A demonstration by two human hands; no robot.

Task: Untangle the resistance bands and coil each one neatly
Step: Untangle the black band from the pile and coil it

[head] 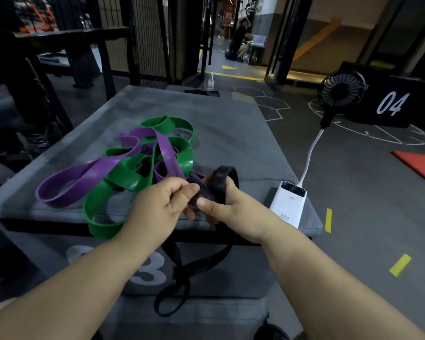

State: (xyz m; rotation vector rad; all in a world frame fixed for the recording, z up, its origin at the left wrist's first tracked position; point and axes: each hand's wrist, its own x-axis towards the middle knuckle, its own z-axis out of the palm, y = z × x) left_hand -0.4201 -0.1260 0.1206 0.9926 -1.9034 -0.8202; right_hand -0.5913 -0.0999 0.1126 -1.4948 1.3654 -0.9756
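Left hand [157, 204] and right hand [228, 204] pinching flat black band [222, 182], glossy purple band [88, 173] and green band [123, 173] looped together

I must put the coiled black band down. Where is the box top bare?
Bare: the far end of the box top, beyond the green band, and the right strip behind the power bank. Crowded: the left, under the purple band.

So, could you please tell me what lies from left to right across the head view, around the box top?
Purple band → left hand → right hand, both hands gripping the black band → white power bank → yellow floor mark. The green band tangles with the purple one, so I omit it.
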